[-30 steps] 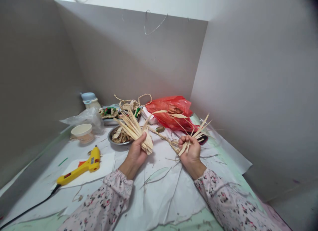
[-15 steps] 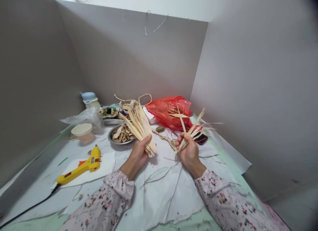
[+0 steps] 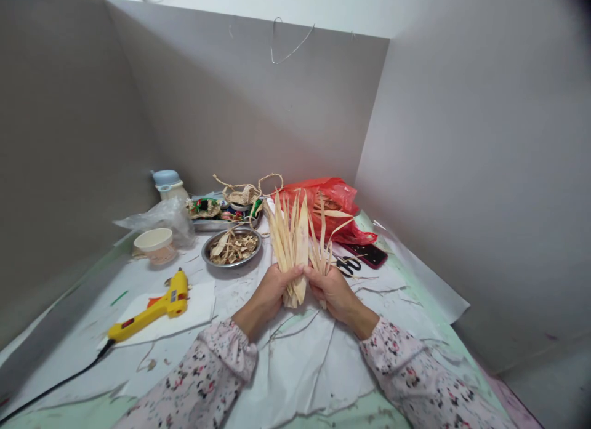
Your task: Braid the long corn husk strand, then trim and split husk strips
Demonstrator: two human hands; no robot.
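Note:
My left hand (image 3: 277, 290) is shut on a thick bundle of pale dried husk strips (image 3: 290, 244), which stands upright above my fist. My right hand (image 3: 331, 292) grips a thinner bundle of the same strips (image 3: 319, 247). The two hands meet at the fingers, and the bundles stand side by side. Just left of my left hand sits a round metal bowl (image 3: 231, 247) holding torn husk pieces (image 3: 233, 247). Black-handled scissors (image 3: 348, 266) lie beyond my right hand.
A yellow glue gun (image 3: 157, 309) rests on white paper, its black cord running to the lower left. Farther back are a cream cup (image 3: 154, 245), a metal tray (image 3: 226, 223), a braided straw piece (image 3: 242, 194), a red plastic bag (image 3: 330, 207) and a phone (image 3: 364, 255). Grey walls enclose three sides.
Both hands have moved toward the middle and now meet. The bundles, splayed and tilted before, stand upright side by side.

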